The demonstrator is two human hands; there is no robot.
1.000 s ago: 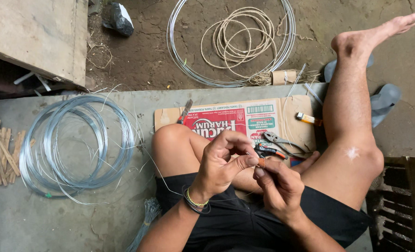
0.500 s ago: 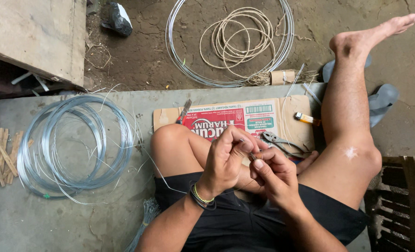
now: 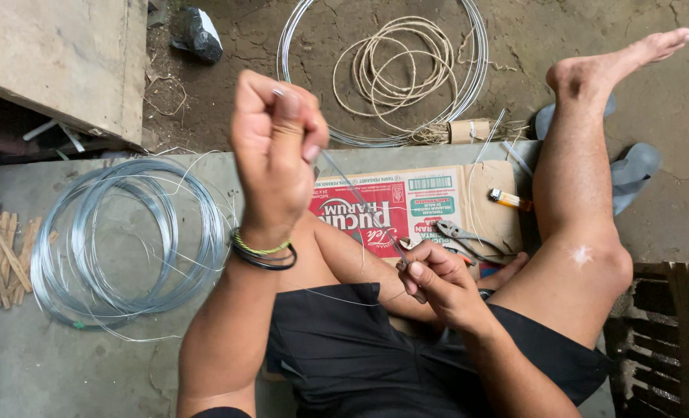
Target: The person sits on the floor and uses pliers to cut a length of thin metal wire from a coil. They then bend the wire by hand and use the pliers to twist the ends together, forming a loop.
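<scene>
One camera only, worn on the person's head, looks almost straight down over the lap from close range. The raised left hand [image 3: 276, 147] comes nearest the lens, the right hand [image 3: 437, 280] sits lower by the thigh. The top of the view faces forward, past the concrete slab [image 3: 42, 364] to the dirt floor [image 3: 670, 101] beyond the outstretched foot [image 3: 615, 66].

Between my hands [image 3: 360, 201] I see thin, shiny metal wire [image 3: 357, 197]; left of them a glossy wire coil [image 3: 120, 240] on the rough, matt concrete bench [image 3: 27, 364]; beyond, printed cardboard [image 3: 437, 201].
</scene>
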